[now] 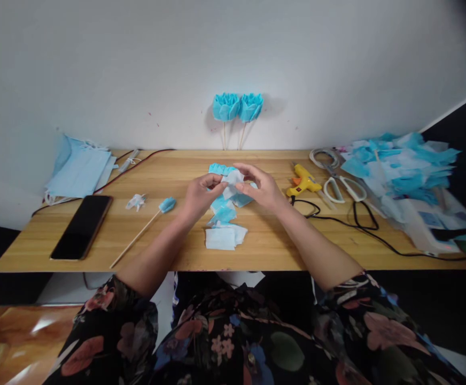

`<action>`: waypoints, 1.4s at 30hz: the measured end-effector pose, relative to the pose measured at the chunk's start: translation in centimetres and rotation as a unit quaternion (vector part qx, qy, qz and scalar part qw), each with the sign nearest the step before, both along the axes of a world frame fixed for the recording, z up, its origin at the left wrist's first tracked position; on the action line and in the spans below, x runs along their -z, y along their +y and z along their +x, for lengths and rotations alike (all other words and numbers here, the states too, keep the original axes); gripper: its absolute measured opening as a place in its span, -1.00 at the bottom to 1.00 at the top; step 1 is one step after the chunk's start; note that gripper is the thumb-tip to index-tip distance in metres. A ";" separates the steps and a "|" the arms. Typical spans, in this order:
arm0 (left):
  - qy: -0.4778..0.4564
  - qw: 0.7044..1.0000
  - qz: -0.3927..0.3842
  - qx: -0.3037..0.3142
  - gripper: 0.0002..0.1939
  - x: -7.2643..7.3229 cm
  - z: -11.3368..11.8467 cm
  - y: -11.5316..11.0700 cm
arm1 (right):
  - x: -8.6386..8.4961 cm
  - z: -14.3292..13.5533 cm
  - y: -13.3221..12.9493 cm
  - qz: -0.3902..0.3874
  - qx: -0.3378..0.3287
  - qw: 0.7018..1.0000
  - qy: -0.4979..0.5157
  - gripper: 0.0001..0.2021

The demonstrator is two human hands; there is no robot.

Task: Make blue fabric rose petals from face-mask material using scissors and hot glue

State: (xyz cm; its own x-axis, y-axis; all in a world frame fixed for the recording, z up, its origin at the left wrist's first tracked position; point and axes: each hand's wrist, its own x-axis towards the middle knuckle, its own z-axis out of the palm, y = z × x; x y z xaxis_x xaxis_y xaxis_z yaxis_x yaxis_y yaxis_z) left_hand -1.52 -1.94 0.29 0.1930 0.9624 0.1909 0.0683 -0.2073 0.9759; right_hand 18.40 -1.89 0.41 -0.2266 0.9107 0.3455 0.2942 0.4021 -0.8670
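Note:
Between my two hands, over the middle of the table, is a small white petal-shaped piece of fabric [233, 183]. My left hand [204, 193] pinches its left edge, and my right hand [262, 186] pinches its right side. Blue cut pieces [222, 210] lie on the wood just below my fingers, with a strip of pleated blue pieces [218, 168] behind them. Nearer to me rests a small stack of pale rectangular pieces [222, 237]. Left of my left hand lies a wooden stick [137, 237] tipped with a blue bud [167, 204].
Two blue fabric flowers [225, 107] on sticks lean against the wall. Face masks [80, 168], a phone [81, 227] and a white scrap [136, 201] lie left. On the right are a yellow glue gun [305, 181], scissors [344, 188], a black cord [339, 220] and piled blue pieces [407, 163].

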 end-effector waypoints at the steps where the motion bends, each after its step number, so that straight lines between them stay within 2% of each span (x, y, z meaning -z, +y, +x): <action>1: 0.013 1.000 0.012 -0.003 -0.79 -0.1 0.1 -0.1 | -0.1 -0.1 -0.1 0.007 0.012 1.000 0.002 -0.58; 4: 0.016 1.000 0.020 -0.012 -0.81 -0.1 0.1 -0.1 | -0.1 -0.3 -0.3 0.022 0.050 0.998 0.012 -0.80; 6: -0.010 1.000 0.004 -0.009 -0.78 0.1 0.2 0.1 | 0.0 -0.4 -0.4 0.027 0.059 0.998 0.021 -0.84; 12: -0.085 0.996 -0.025 0.011 -0.73 0.4 0.2 0.4 | -0.4 -0.4 -0.3 0.048 0.073 0.996 0.021 -0.87; 17: -0.074 0.996 -0.002 -0.043 -0.74 -0.7 -0.3 0.2 | -1.3 0.1 -0.8 0.135 0.141 0.980 -0.037 -0.87; 19: -0.056 0.998 -0.007 -0.022 -0.66 -1.0 -0.5 0.0 | -1.6 0.3 -1.0 0.178 0.150 0.970 -0.068 -0.86; 22: -0.053 0.994 -0.065 0.070 -0.48 -0.8 -0.6 -0.2 | -1.7 0.3 -1.1 0.221 0.125 0.962 -0.104 -0.82; 24: -0.081 0.984 -0.108 0.116 -0.42 -0.5 -0.5 -0.2 | -1.5 0.3 -1.1 0.231 0.097 0.960 -0.126 -0.80; 26: -0.112 0.976 -0.132 0.130 -0.45 -0.3 -0.3 -0.2 | -1.4 0.2 -1.1 0.238 0.069 0.958 -0.144 -0.79; 30: -0.150 0.974 -0.135 0.103 -0.62 -0.5 -0.3 0.0 | -1.4 0.0 -1.2 0.250 0.040 0.955 -0.153 -0.75; 33: -0.162 0.976 -0.126 0.076 -0.69 -0.9 -0.5 0.0 | -1.3 -0.1 -1.2 0.181 0.085 0.975 -0.101 -0.75; 36: -0.153 0.980 -0.116 0.057 -0.71 -1.0 -0.6 0.1 | -0.8 0.0 -0.6 0.028 0.104 0.993 0.045 -0.66; 39: -0.151 0.980 -0.113 0.056 -0.72 -0.8 -0.5 0.1 | -0.2 -0.1 -0.1 -0.148 0.028 0.975 0.161 -0.51; 40: -0.151 0.980 -0.113 0.056 -0.72 -0.7 -0.5 0.1 | -0.1 -0.2 -0.1 -0.190 -0.001 0.966 0.177 -0.48; 42: -0.151 0.981 -0.110 0.058 -0.71 -0.4 -0.5 0.2 | -0.2 -0.6 -0.2 -0.222 -0.034 0.956 0.187 -0.49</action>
State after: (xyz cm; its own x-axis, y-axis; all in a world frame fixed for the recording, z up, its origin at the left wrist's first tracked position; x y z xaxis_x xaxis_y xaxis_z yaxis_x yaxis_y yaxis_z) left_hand -2.05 -1.78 0.71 0.2696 0.9619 0.0456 -0.2418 0.0218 0.9701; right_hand 17.78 -2.11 0.59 -0.2269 0.9739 -0.0038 -0.0841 -0.0234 -0.9962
